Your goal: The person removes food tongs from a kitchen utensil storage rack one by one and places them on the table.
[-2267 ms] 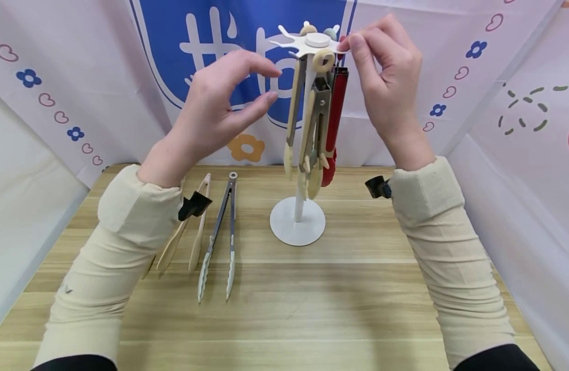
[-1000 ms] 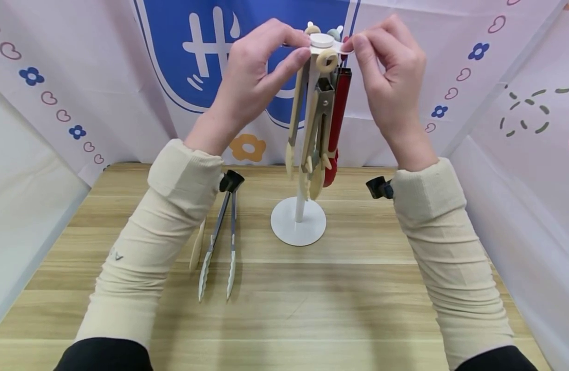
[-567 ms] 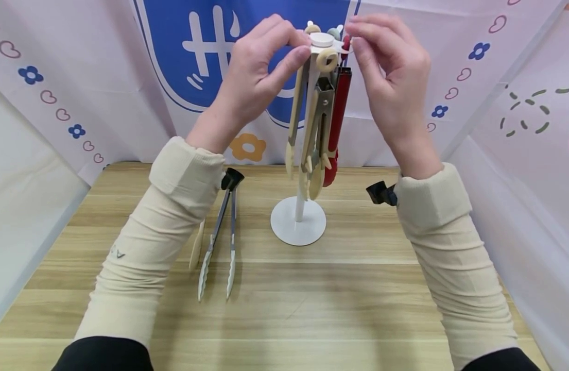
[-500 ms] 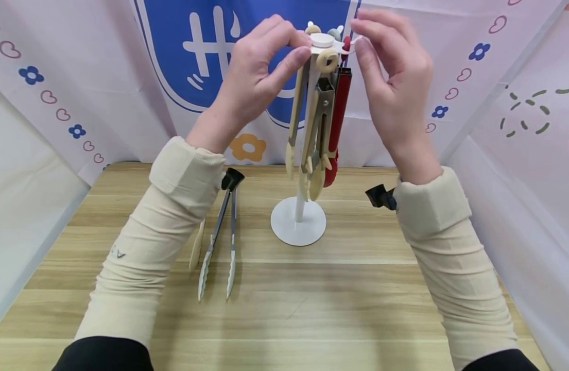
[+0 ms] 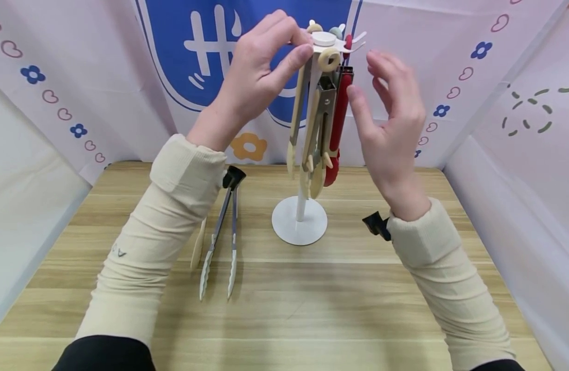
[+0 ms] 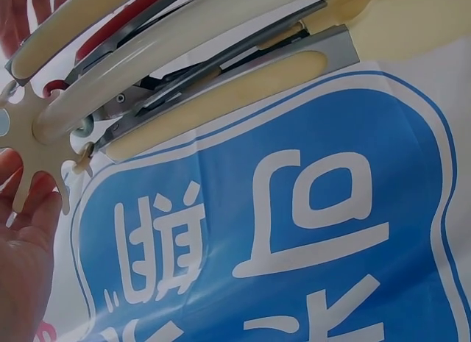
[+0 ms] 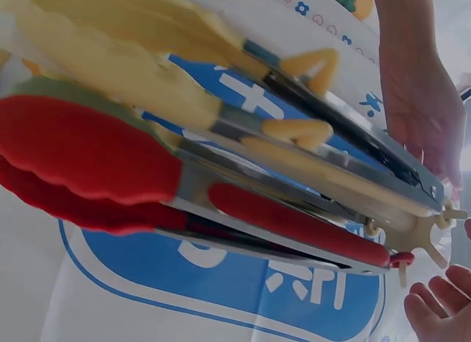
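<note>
A white rotating utensil rack [image 5: 299, 229] with a round base and a hooked top stands on the table. Red-handled tongs [image 5: 341, 105] and several beige-handled tongs [image 5: 308, 123] hang from it by their rings. My left hand [image 5: 261, 72] pinches one of the rack's top hooks between thumb and fingers, as the left wrist view also shows. Beside the red tongs, my right hand [image 5: 393, 121] is apart from the rack, its fingers spread in a loose curve and holding nothing. In the right wrist view the red tongs' scalloped heads [image 7: 88, 151] appear large.
White-tipped metal tongs [image 5: 207, 270] lie spread on the wooden table [image 5: 284, 319], left of the rack. Another pair, light wooden-coloured tongs [image 5: 197, 250], lies beside them, mostly hidden by my left forearm. A printed cloth backdrop [image 5: 173, 26] hangs behind.
My left hand came in to pinch a hook on the rack's top. My right hand let go of the opposite hook and moved down and outward. The hanging tongs stayed in place.
</note>
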`<state>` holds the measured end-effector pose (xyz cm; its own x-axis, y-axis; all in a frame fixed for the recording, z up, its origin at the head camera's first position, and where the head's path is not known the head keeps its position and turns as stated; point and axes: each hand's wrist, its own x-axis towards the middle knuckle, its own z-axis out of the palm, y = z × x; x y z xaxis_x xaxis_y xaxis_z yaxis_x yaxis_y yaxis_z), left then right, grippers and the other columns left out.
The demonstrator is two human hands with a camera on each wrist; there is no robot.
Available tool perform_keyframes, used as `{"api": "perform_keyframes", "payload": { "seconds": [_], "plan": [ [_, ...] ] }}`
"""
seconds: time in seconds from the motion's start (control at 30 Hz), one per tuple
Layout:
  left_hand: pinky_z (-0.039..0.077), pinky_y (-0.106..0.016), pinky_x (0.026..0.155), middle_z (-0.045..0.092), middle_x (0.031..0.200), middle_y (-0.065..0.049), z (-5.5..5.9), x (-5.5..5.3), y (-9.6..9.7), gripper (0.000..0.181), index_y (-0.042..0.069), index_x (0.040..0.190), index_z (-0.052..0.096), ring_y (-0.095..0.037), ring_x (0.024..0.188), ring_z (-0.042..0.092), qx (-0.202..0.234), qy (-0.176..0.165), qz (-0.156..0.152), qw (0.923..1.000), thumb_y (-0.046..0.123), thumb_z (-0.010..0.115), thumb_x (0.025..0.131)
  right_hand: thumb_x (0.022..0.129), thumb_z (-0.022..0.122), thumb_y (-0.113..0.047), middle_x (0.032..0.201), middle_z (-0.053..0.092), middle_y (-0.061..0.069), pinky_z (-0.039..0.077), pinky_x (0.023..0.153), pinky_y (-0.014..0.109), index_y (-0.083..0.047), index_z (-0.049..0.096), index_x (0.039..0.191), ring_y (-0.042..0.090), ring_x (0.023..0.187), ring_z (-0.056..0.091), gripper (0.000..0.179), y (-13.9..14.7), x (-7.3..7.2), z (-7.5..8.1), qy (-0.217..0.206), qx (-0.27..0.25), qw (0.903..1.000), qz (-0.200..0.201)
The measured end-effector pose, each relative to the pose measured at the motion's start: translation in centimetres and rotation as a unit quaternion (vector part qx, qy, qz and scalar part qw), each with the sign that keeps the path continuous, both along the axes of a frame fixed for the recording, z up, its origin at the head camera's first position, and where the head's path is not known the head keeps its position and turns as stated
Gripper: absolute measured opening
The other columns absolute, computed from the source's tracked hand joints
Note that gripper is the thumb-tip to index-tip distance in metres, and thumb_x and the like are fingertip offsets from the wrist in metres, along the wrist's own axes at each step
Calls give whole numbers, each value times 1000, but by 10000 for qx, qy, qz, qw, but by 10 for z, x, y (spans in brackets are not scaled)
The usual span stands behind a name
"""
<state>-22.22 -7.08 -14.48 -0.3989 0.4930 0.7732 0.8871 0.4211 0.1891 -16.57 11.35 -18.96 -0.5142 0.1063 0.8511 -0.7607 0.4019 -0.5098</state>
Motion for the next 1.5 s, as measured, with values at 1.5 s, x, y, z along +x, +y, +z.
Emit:
{"api": "perform_keyframes", "payload": {
  "seconds": [1.5],
  "plan": [
    [34, -19, 91, 49, 94, -12, 0, 1, 2, 22, -2, 96, 53, -14, 99, 44, -221, -107, 186, 9995, 17, 44, 95, 79, 69, -11, 103, 55, 19, 54, 64, 30, 8, 46, 120, 23, 84, 59, 51, -25, 7, -104, -954, 744, 9926, -129]
  ]
}}
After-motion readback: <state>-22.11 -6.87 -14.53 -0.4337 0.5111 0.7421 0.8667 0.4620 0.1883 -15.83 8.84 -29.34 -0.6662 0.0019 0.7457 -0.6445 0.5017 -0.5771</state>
